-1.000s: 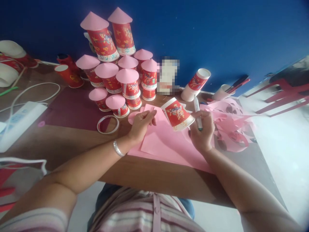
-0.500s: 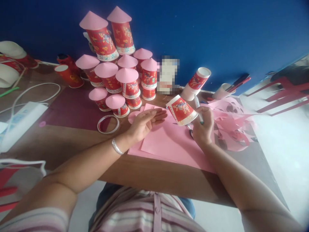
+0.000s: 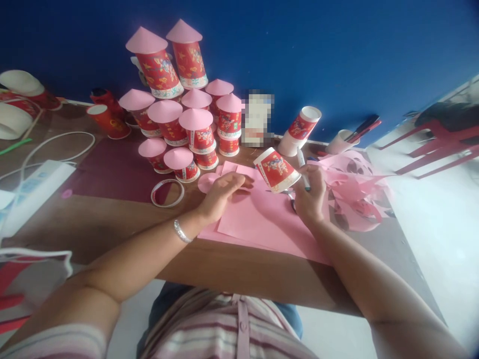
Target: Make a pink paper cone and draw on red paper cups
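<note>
A red-and-white paper cup [image 3: 276, 169] is tilted above the pink paper sheets [image 3: 258, 214], its rim side against my right hand [image 3: 310, 194]. That hand is closed around the cup's edge and also holds a white marker [image 3: 301, 157] pointing upward. My left hand [image 3: 224, 194], wearing a silver bracelet at the wrist, hovers left of the cup with nothing in it. Its thumb is stretched out and the fingers are partly curled, apart from the cup. Scissors [image 3: 293, 202] lie on the paper, partly hidden behind my right hand.
Several red cups with pink paper cones [image 3: 164, 114] stand stacked at the back left. A tape roll [image 3: 167, 193] lies before them. A stack of cups [image 3: 299, 129], a pen cup [image 3: 340, 142] and pink paper scraps [image 3: 355, 194] are at the right. A power strip [image 3: 39, 192] sits left.
My left hand's fingers have curled in from a flatter, stretched pose. The cup and marker stay in my right hand, shifted slightly left as the view moved a little.
</note>
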`<state>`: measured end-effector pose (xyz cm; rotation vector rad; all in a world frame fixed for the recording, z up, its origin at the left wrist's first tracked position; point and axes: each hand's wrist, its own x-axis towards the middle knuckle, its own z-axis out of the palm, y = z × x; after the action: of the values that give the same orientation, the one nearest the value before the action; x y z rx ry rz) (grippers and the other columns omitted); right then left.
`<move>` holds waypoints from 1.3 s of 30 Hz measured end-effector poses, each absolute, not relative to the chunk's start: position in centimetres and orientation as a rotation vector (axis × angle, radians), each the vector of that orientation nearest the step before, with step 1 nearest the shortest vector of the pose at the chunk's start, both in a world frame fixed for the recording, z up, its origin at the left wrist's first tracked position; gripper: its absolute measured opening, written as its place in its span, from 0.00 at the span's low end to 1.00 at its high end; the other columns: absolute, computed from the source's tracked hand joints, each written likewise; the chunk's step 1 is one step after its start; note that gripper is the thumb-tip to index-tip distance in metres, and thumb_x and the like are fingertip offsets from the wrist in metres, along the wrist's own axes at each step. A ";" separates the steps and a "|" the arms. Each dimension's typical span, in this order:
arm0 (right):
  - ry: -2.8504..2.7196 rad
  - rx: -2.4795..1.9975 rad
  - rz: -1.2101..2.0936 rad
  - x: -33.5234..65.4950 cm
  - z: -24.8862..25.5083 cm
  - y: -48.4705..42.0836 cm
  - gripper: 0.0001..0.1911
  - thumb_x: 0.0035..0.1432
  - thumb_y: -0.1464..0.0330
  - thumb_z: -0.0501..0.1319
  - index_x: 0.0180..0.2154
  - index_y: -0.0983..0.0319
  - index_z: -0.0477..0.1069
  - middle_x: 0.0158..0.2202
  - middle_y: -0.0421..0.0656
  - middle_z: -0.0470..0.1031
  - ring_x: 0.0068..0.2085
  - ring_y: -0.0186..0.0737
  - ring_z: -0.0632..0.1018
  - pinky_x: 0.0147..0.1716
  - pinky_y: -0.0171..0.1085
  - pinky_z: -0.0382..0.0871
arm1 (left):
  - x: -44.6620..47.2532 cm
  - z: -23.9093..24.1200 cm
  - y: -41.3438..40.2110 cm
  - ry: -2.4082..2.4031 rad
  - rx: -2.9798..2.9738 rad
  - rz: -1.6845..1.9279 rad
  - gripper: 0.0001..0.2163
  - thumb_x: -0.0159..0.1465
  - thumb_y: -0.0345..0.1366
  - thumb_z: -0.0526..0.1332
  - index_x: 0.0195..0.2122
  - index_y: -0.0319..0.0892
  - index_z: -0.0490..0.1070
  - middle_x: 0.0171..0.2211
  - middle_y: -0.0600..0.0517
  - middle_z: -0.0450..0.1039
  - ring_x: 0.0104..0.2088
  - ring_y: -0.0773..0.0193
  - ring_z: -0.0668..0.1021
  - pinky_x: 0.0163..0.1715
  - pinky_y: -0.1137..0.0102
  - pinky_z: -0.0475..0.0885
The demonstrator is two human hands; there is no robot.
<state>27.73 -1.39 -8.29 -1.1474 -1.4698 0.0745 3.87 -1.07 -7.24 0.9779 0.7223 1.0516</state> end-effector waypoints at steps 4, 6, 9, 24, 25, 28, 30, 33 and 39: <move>-1.624 -1.129 -0.060 26.8 -7.2 -2.6 0.09 0.60 0.77 0.58 0.38 0.57 0.66 0.31 0.36 0.71 0.29 0.34 0.73 0.28 0.34 0.69 | 4.9 -7.0 -2.0 0.552 0.864 0.985 0.23 0.58 0.48 0.75 0.53 0.48 0.77 0.55 0.47 0.79 0.56 0.55 0.79 0.56 0.62 0.73; -1.758 -1.076 -0.153 26.2 -7.0 -3.3 0.09 0.61 0.77 0.58 0.38 0.57 0.66 0.32 0.38 0.72 0.31 0.37 0.76 0.30 0.36 0.71 | 5.4 -6.8 -2.3 0.539 0.879 0.971 0.22 0.59 0.48 0.74 0.52 0.46 0.77 0.52 0.47 0.80 0.54 0.56 0.79 0.55 0.64 0.72; -1.978 -0.955 -0.278 25.4 -7.0 -4.3 0.09 0.63 0.77 0.59 0.41 0.57 0.68 0.32 0.39 0.73 0.30 0.37 0.75 0.26 0.34 0.68 | 5.5 -6.6 -2.4 0.570 0.825 0.973 0.18 0.62 0.49 0.71 0.47 0.43 0.79 0.46 0.48 0.82 0.50 0.57 0.81 0.52 0.65 0.73; -1.977 -0.721 0.173 25.0 -4.3 -7.3 0.20 0.70 0.74 0.58 0.61 0.57 0.69 0.35 0.42 0.82 0.33 0.42 0.83 0.31 0.42 0.80 | 3.6 -7.2 -0.5 0.542 0.677 0.934 0.21 0.61 0.49 0.67 0.47 0.38 0.81 0.48 0.40 0.83 0.56 0.42 0.81 0.57 0.52 0.75; -1.988 -0.697 0.182 24.9 -4.1 -7.5 0.20 0.71 0.71 0.57 0.62 0.56 0.68 0.36 0.44 0.82 0.35 0.43 0.83 0.32 0.44 0.81 | 3.7 -7.1 -0.5 0.550 0.678 0.935 0.21 0.61 0.49 0.67 0.47 0.38 0.81 0.48 0.41 0.84 0.56 0.42 0.81 0.57 0.52 0.75; -1.978 -0.666 0.269 24.6 -3.8 -7.8 0.18 0.74 0.67 0.53 0.61 0.56 0.69 0.39 0.46 0.81 0.41 0.46 0.84 0.38 0.49 0.82 | 3.9 -6.9 -0.7 0.578 0.676 0.950 0.20 0.60 0.49 0.67 0.45 0.38 0.81 0.47 0.41 0.84 0.55 0.42 0.81 0.56 0.52 0.76; -1.987 -0.636 0.271 24.4 -4.0 -7.7 0.17 0.74 0.69 0.53 0.59 0.56 0.70 0.44 0.49 0.80 0.44 0.46 0.84 0.38 0.47 0.83 | 3.9 -6.8 -0.8 0.595 0.668 0.968 0.19 0.59 0.48 0.67 0.44 0.38 0.80 0.46 0.41 0.84 0.56 0.42 0.81 0.56 0.51 0.75; -2.081 -0.587 0.075 24.3 -5.2 -7.3 0.16 0.70 0.74 0.58 0.56 0.58 0.71 0.50 0.52 0.78 0.49 0.47 0.83 0.39 0.45 0.83 | 3.9 -6.9 -0.9 0.641 0.648 0.981 0.17 0.60 0.48 0.67 0.43 0.39 0.80 0.46 0.42 0.83 0.57 0.43 0.80 0.56 0.52 0.75; -2.194 -0.581 -0.159 24.2 -7.0 -6.7 0.13 0.67 0.75 0.59 0.50 0.57 0.74 0.53 0.51 0.78 0.56 0.50 0.81 0.47 0.48 0.83 | 3.9 -7.1 -1.0 0.611 0.698 0.960 0.17 0.60 0.51 0.68 0.40 0.41 0.78 0.41 0.46 0.82 0.50 0.48 0.82 0.51 0.56 0.77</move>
<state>24.22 -6.65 -7.03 -0.5815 -2.1937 -0.1593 3.88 -1.02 -7.13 0.6985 0.6114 0.9603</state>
